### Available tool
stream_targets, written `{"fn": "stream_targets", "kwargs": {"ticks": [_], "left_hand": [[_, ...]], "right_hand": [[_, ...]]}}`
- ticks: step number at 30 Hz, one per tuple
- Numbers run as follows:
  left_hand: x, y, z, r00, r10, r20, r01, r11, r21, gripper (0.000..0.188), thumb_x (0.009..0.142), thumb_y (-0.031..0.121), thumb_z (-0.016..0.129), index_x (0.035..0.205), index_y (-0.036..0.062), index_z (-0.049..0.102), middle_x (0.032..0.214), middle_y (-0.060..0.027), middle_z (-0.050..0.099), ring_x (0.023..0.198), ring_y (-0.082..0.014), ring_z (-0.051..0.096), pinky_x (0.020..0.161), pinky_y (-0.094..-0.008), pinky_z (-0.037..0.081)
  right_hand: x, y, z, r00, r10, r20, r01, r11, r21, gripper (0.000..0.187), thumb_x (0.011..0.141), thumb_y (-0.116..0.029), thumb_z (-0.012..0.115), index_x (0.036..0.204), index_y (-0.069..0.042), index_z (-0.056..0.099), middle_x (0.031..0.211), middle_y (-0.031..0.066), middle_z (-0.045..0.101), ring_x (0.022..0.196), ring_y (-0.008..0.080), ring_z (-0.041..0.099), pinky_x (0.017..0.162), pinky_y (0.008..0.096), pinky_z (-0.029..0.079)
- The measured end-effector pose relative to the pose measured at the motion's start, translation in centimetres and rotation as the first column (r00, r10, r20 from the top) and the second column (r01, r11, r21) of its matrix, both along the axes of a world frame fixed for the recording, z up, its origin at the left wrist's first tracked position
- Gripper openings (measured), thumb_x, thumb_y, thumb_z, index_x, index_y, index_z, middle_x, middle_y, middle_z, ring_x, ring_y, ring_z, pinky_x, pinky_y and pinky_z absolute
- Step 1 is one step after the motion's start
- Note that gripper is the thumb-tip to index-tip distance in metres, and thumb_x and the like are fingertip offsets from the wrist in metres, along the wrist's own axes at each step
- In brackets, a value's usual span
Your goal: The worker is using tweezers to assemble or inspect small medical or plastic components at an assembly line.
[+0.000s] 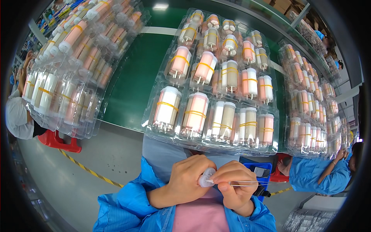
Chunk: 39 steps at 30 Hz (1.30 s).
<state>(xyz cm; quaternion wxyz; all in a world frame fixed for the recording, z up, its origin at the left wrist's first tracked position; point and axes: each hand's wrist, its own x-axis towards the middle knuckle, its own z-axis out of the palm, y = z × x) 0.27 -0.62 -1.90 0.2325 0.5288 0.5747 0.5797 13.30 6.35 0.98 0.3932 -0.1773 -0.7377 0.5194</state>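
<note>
My left hand (184, 177) is closed around a small piece in front of my chest. Only its translucent, round, cap-like end (206, 180) shows; the rest is hidden in my fist. Against that end, the fingertips of my right hand (236, 181) are pinched together on thin clear sticks (266, 181), which stick out to the right. A pale tip (210, 180) shows between the fingertips and the round end. Beyond both hands lies a clear plastic tray (201, 146) whose compartments hold pink, white and grey cylinders (167, 108), bundled with yellow rubber bands.
Stacked trays of similar cylinders (63, 94) rise at the left of the green table (129, 83), with more trays (305, 131) at the right. A blue bin (264, 178) stands below the table edge. A red stool (60, 142) is at left. A co-worker in blue (319, 176) sits at right.
</note>
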Motion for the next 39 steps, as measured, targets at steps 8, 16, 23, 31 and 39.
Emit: {"fn": "stream_targets", "kwargs": {"ticks": [8,16,23,31,39], "left_hand": [[0.1,0.0,-0.1,1.0,0.016,-0.025,-0.016,1.0,0.001,0.02,0.063,0.002,0.07,0.077,0.0045,0.057,0.069,-0.0087,0.056,0.062,-0.0285,0.058,0.053,-0.0361,0.045],[-0.2,-0.1,-0.2,0.985,0.036,-0.166,-0.032,0.999,0.03,0.023,0.06,0.002,0.07,0.078,0.0057,0.056,0.07,-0.0084,0.056,0.062,-0.0277,0.058,0.052,-0.0357,0.045],[-1.0,-0.1,-0.2,0.916,0.023,-0.4,-0.017,1.0,0.018,0.025,0.062,0.008,0.076,0.08,0.0024,0.059,0.07,-0.0115,0.057,0.059,-0.0282,0.058,0.05,-0.0344,0.044],[0.0,0.0,0.0,1.0,-0.013,0.007,0.013,1.0,-0.027,0.019,0.065,0.003,0.071,0.078,0.0059,0.057,0.07,-0.0085,0.056,0.062,-0.0289,0.058,0.053,-0.0363,0.045],[0.0,0.0,0.0,1.0,-0.019,-0.002,0.019,1.0,-0.009,0.02,0.064,0.003,0.071,0.078,0.0061,0.057,0.07,-0.0084,0.056,0.062,-0.0289,0.058,0.053,-0.0361,0.045]], "right_hand": [[-0.4,0.1,0.5,0.999,0.009,0.042,-0.014,0.991,0.132,0.012,0.071,-0.003,0.074,0.081,-0.002,0.066,0.078,0.0108,0.066,0.066,0.0252,0.062,0.059,0.0314,0.05],[-0.6,0.2,0.9,0.998,0.029,0.049,-0.038,0.984,0.174,0.012,0.07,-0.002,0.074,0.08,-0.001,0.067,0.076,0.0116,0.065,0.065,0.026,0.061,0.059,0.0315,0.051],[-0.5,0.6,1.3,0.99,0.031,0.138,-0.053,0.986,0.156,0.011,0.071,-0.003,0.072,0.08,0.0,0.067,0.076,0.0118,0.065,0.064,0.0252,0.06,0.057,0.0308,0.049],[0.1,0.2,0.4,1.0,0.002,-0.005,-0.002,1.0,0.017,0.013,0.075,-0.005,0.072,0.085,0.001,0.066,0.079,0.0115,0.067,0.065,0.0238,0.062,0.059,0.0307,0.049],[-0.1,0.1,0.3,1.0,0.017,0.006,-0.018,0.997,0.08,0.014,0.075,-0.003,0.073,0.087,-0.001,0.066,0.082,0.0112,0.067,0.067,0.0251,0.063,0.061,0.0317,0.051]]}}
